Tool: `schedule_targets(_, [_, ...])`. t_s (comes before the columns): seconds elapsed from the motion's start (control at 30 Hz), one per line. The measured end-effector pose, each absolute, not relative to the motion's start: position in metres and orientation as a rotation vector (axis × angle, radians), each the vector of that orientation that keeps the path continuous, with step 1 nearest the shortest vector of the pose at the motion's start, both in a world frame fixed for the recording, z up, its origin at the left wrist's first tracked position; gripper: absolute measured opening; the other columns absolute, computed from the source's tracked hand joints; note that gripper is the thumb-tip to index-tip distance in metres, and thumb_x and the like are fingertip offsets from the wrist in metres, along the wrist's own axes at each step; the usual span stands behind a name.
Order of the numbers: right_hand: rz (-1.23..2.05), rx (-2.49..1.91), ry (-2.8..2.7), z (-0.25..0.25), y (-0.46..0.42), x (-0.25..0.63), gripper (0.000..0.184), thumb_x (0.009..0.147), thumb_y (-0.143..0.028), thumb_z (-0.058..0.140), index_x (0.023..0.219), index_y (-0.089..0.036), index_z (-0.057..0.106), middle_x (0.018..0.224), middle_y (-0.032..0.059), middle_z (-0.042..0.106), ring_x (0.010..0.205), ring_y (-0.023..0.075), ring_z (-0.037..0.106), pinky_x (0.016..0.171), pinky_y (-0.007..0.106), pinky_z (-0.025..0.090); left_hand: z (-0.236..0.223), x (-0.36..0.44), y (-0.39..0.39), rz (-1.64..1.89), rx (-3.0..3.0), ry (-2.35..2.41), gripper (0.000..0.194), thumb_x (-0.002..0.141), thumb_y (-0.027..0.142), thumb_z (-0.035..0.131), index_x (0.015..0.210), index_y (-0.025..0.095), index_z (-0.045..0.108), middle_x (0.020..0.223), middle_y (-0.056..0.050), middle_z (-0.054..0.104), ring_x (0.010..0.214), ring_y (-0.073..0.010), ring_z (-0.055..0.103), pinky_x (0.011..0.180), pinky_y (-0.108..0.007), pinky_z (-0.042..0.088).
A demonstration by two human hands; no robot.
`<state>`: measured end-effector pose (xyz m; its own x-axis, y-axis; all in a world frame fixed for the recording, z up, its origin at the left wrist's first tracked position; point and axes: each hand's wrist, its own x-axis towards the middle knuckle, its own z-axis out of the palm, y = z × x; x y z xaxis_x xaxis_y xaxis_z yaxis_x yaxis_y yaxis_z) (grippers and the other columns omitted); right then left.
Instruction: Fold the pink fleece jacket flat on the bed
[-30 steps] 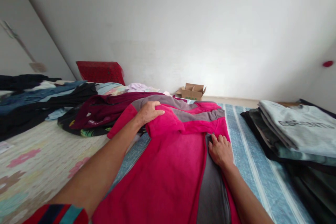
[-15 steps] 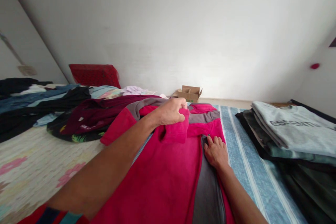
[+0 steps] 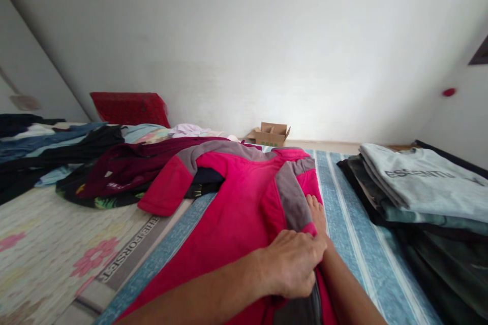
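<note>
Pressing fleece jacket's edge (image 3: 293, 203) under left hand (image 3: 292, 264)

Hem of the fleece jacket (image 3: 236, 198), cut off

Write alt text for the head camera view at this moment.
Two bare hands meet on a pink and grey fleece jacket lying on blue striped cloth: the left hand rests on the fabric beside the flat right hand. Folded shirts stack rightward, dark clothes heap leftward, and a cardboard box sits behind.
</note>
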<state>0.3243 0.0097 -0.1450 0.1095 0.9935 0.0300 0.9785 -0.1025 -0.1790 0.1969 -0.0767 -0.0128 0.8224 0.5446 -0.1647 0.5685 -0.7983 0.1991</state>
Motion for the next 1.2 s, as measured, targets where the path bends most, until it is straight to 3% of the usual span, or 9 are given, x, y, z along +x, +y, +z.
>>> schedule_targets(0.2, [0.109, -2.188, -1.996, -0.143, 0.009, 0.327, 0.048, 0.094, -0.022, 0.025, 0.137, -0.013, 0.043, 0.14, 0.0145, 0.038, 0.13, 0.0295, 0.029, 0.101, 0.038, 0.026, -0.008, 0.189, -0.084, -0.062, 2.673, 0.959, 0.015, 0.073, 0.018, 0.052, 0.086, 0.02, 0.047, 0.091, -0.007, 0.064, 0.081, -0.0243, 0.063, 0.063, -0.032, 0.046])
schedule_targets(0.4, [0.092, -2.171, -2.019, -0.139, 0.009, 0.329, 0.041, 0.093, -0.022, 0.029, 0.126, -0.018, 0.053, 0.131, 0.0129, 0.044, 0.122, 0.0262, 0.034, 0.096, 0.036, 0.028, -0.022, 0.189, -0.093, -0.155, 2.583, 0.801, 0.021, 0.068, 0.02, 0.061, 0.087, 0.02, 0.049, 0.093, -0.006, 0.062, 0.081, -0.0218, 0.061, 0.064, -0.029, 0.046])
schedule_targets(0.67, [0.138, -2.188, -1.998, -0.136, 0.012, 0.333, 0.04, 0.095, -0.027, 0.031, 0.131, -0.023, 0.048, 0.124, 0.0097, 0.047, 0.118, 0.0244, 0.036, 0.096, 0.032, 0.028, -0.043, 0.177, -0.099, 0.015, 2.441, 0.811, 0.036, 0.066, 0.033, 0.073, 0.093, 0.019, 0.054, 0.093, -0.002, 0.058, 0.081, -0.0166, 0.056, 0.068, -0.024, 0.044])
schedule_targets(0.83, [0.167, -2.185, -1.976, -0.137, 0.014, 0.335, 0.041, 0.095, -0.028, 0.032, 0.134, -0.025, 0.044, 0.122, 0.0084, 0.048, 0.115, 0.0233, 0.038, 0.095, 0.032, 0.029, -0.052, 0.17, -0.11, -0.024, 2.557, 0.777, 0.022, 0.071, 0.033, 0.068, 0.083, 0.019, 0.056, 0.09, -0.001, 0.056, 0.075, -0.0156, 0.055, 0.061, -0.024, 0.042])
schedule_targets(0.97, [0.181, -2.171, -1.962, -0.136, 0.013, 0.335, 0.041, 0.094, -0.028, 0.033, 0.133, -0.026, 0.045, 0.121, 0.0082, 0.048, 0.114, 0.0234, 0.039, 0.094, 0.032, 0.029, -0.054, 0.168, -0.115, 0.024, 2.592, 0.737, 0.023, 0.071, 0.036, 0.069, 0.08, 0.019, 0.057, 0.086, -0.001, 0.056, 0.071, -0.0152, 0.054, 0.057, -0.024, 0.04])
schedule_targets(1.1, [0.188, -2.142, -1.946, -0.135, 0.011, 0.333, 0.039, 0.094, -0.027, 0.031, 0.129, -0.023, 0.05, 0.121, 0.009, 0.048, 0.115, 0.0232, 0.039, 0.095, 0.033, 0.029, -0.052, 0.161, -0.098, 0.287, 2.487, 0.702, 0.017, 0.074, 0.031, 0.066, 0.082, 0.017, 0.061, 0.083, -0.001, 0.059, 0.073, -0.0134, 0.055, 0.065, -0.022, 0.043])
schedule_targets(1.2, [0.203, -2.125, -1.929, -0.135, 0.011, 0.332, 0.04, 0.094, -0.031, 0.034, 0.13, -0.025, 0.048, 0.122, 0.0087, 0.048, 0.117, 0.0233, 0.038, 0.096, 0.033, 0.028, -0.054, 0.155, -0.061, 0.546, 2.414, 0.986, 0.007, 0.079, 0.021, 0.056, 0.08, 0.016, 0.062, 0.081, -0.002, 0.061, 0.073, -0.0126, 0.057, 0.07, -0.022, 0.045])
